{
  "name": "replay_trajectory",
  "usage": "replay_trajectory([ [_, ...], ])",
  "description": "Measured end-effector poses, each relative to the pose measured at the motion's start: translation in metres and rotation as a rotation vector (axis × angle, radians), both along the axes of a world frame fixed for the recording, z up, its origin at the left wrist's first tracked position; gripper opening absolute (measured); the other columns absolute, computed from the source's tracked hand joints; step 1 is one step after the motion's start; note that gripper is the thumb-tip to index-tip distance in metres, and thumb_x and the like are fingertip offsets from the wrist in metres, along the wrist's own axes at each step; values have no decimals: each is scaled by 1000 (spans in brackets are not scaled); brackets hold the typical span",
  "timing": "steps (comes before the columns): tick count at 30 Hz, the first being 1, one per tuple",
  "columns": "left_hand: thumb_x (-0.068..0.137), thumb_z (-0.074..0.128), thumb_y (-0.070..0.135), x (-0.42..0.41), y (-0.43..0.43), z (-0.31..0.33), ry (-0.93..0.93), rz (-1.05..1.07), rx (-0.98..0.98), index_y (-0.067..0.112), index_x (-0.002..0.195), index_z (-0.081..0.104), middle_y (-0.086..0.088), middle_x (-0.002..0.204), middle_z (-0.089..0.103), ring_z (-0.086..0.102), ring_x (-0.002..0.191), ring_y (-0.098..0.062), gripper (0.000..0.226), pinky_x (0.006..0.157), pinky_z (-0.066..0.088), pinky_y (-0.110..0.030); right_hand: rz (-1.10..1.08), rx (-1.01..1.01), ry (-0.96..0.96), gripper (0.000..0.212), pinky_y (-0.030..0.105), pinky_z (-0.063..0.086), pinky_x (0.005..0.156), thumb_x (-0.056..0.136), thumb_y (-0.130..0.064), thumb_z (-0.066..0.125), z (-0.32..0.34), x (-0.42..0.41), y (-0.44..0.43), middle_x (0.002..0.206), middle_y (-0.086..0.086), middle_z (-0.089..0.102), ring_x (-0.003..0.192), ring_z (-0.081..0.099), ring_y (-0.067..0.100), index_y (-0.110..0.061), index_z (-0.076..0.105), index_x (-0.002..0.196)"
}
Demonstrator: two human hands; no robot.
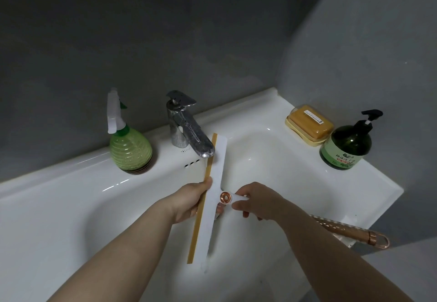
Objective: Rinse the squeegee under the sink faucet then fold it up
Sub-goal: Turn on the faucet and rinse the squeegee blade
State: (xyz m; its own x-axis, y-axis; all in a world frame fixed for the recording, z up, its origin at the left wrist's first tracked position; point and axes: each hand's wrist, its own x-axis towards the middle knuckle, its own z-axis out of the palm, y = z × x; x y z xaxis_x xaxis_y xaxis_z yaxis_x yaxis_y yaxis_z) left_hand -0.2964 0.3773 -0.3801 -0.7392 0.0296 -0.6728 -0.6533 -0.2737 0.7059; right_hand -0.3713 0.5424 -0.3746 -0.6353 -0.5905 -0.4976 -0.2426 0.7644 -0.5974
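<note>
Currently I'm holding the squeegee (214, 197) over the sink (272, 159), top end just under the faucet (189, 133); left hand (191, 203) gripping the blade, right hand (254, 202) pinching the short handle. No water visible running. Folding not yet done, I judge.

Two bare forearms, no sleeves, hands (189, 203) (257, 201) without rings, watch or gloves

One white squeegee with a tan rubber edge (212, 197), one chrome faucet (186, 126), one green spray bottle (128, 145), one dark green pump bottle (347, 145), one orange soap bar (311, 122), two hands.
</note>
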Motion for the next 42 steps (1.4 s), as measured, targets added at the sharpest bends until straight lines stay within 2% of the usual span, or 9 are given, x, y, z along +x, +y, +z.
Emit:
replay_trajectory([
  [6,91,51,21,2,8,-4,131,57,-196,14,83,59,-3,74,70,67,59,-13,13,52,56,-18,-83,-32,9,26,7,32,32,84,-37,54,-1,-5,-3,54,-11,58,26,41,3,-29,53,60],
  [14,92,42,39,-2,9,-5,154,28,-420,15,74,60,12,39,64,59,35,-1,34,37,45,-9,-145,-49,14,29,12,32,35,88,-35,52,6,-8,-4,60,-8,56,40,42,7,-12,62,103],
  [20,95,39,29,-7,-1,-4,194,38,-109,27,105,47,1,86,69,70,57,-9,13,53,57,-22,-187,-85,11,30,14,33,36,89,-31,52,9,-11,-2,61,-8,57,42,42,8,-12,60,111],
  [25,82,28,65,1,-12,-13,-26,-156,-47,14,89,68,-1,59,62,58,53,-15,66,55,53,-23,-232,-136,-19,25,15,38,43,87,-27,54,11,-15,1,68,-3,64,45,48,7,-11,63,103],
  [28,80,27,68,1,-8,-18,10,-144,-51,14,85,68,1,54,51,45,47,-13,68,49,46,-20,-192,-126,5,15,17,39,53,88,-25,54,12,-15,0,89,12,71,53,50,7,-12,61,89],
  [31,82,25,66,0,-8,-17,82,-122,-125,20,86,69,4,54,54,46,48,-13,64,53,46,-20,-178,-183,28,7,14,39,49,87,-22,55,20,-18,0,79,8,67,53,49,7,-18,59,82],
  [34,86,28,61,-2,-9,-10,158,-70,-258,25,89,69,8,69,69,61,65,-11,55,70,51,-21,-212,-283,57,8,8,38,43,85,-16,59,27,-22,0,65,-3,58,50,47,5,-20,60,78],
  [37,88,38,51,-3,-12,-11,182,83,-350,21,96,66,-1,106,66,59,103,-17,41,100,42,-29,-229,-291,161,3,20,39,59,84,-19,60,34,-23,1,68,-6,53,61,48,9,-19,57,83],
  [42,92,39,39,3,-14,-5,104,235,-174,9,121,54,-6,119,54,50,110,-21,44,89,41,-30,-123,-126,428,12,20,34,57,88,-26,53,37,-16,4,82,-5,56,75,50,15,-20,56,98],
])
